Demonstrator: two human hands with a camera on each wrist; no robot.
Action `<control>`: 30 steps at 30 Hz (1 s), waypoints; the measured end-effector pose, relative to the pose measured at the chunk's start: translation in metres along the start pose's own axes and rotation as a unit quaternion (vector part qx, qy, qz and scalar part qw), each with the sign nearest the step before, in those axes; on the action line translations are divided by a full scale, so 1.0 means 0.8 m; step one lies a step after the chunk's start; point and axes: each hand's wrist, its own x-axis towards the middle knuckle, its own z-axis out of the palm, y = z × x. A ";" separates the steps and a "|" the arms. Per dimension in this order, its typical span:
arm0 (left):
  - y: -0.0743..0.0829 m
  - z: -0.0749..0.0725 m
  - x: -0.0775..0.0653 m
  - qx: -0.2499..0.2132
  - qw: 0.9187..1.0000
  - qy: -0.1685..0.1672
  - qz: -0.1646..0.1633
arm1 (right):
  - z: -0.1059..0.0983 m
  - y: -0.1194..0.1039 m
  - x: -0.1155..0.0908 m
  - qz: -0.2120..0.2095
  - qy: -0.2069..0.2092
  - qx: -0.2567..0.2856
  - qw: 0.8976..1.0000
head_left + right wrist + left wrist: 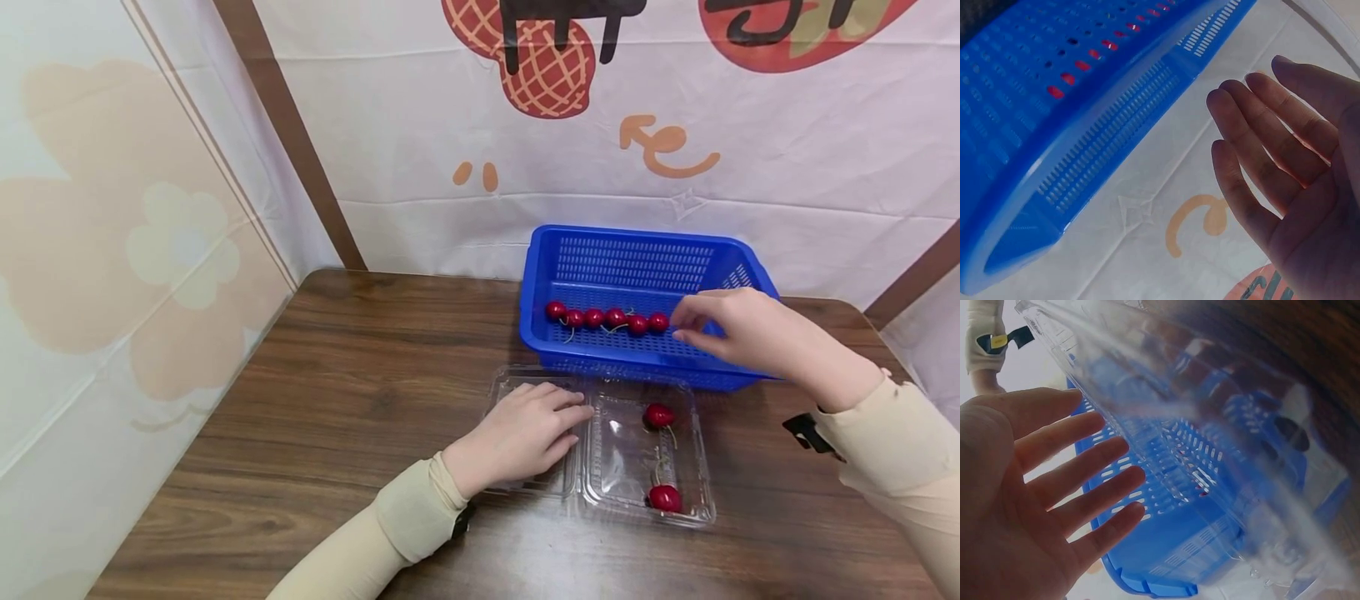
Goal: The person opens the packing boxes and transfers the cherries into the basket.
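Observation:
A row of several red cherries (615, 317) with thin stems lies across the floor of a blue slotted basket (536, 337). Over the basket's right part is my right hand (738, 329), just beside the row's end; its fingers are relaxed and hold nothing in the right wrist view. My left hand (521, 437) is at the left half of an opened clear plastic box (615, 467), its fingers loosely extended with nothing gripped. In the box's right half are an upper cherry (659, 416) and a lower cherry (665, 498), apart from each other.
The basket stands directly behind the clear box, near the far edge of a brown wooden table (300, 433). A white printed cloth (405, 125) hangs behind the table, and another flowered cloth (97, 250) hangs on the left.

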 end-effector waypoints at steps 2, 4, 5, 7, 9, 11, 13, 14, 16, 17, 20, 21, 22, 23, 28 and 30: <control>0.000 0.000 0.000 -0.001 1.000 0.001 0.001 | 0.001 -0.004 -0.003 -0.006 0.004 -0.001 1.000; -0.001 0.000 -0.001 0.001 1.000 0.001 0.000 | 0.002 -0.008 -0.006 -0.010 0.007 -0.001 1.000; -0.001 0.000 -0.001 0.001 1.000 0.002 0.000 | 0.003 -0.009 -0.007 -0.011 0.009 -0.001 1.000; -0.001 0.000 -0.001 0.001 1.000 0.002 -0.001 | 0.004 -0.013 -0.010 -0.013 0.013 -0.002 1.000; -0.002 0.000 -0.001 0.002 1.000 0.000 -0.002 | 0.005 -0.017 -0.012 -0.014 0.015 -0.003 1.000; -0.002 0.000 -0.002 0.001 1.000 -0.001 -0.003 | 0.007 -0.020 -0.014 -0.014 0.014 -0.002 1.000; -0.002 0.000 -0.002 0.001 1.000 -0.002 -0.003 | 0.010 -0.023 -0.016 -0.012 0.014 -0.001 1.000; -0.002 0.001 -0.002 0.002 1.000 -0.003 -0.003 | 0.011 -0.025 -0.017 -0.011 0.014 0.000 1.000; -0.002 0.001 -0.002 0.001 1.000 -0.003 -0.004 | 0.014 -0.027 -0.019 -0.010 0.014 0.002 1.000; -0.002 0.000 -0.002 0.002 1.000 -0.003 -0.005 | 0.016 -0.028 -0.020 -0.010 0.015 0.003 1.000; -0.002 0.000 -0.002 0.002 1.000 -0.006 -0.007 | 0.022 -0.031 -0.024 -0.011 0.017 0.005 1.000; -0.002 0.000 -0.002 0.000 1.000 -0.009 -0.008 | 0.024 -0.032 -0.025 -0.012 0.019 0.006 1.000; -0.002 0.000 -0.002 0.000 1.000 -0.011 -0.009 | 0.025 -0.033 -0.026 -0.013 0.021 0.005 1.000; -0.002 -0.001 -0.002 -0.001 1.000 -0.014 -0.010 | 0.026 -0.034 -0.027 -0.013 0.023 0.004 1.000; -0.002 -0.001 -0.002 -0.002 1.000 -0.020 -0.011 | 0.030 -0.043 -0.031 -0.017 0.028 -0.002 0.999; -0.002 -0.001 -0.003 -0.002 1.000 -0.019 -0.011 | 0.032 -0.047 -0.032 -0.019 0.028 -0.002 0.999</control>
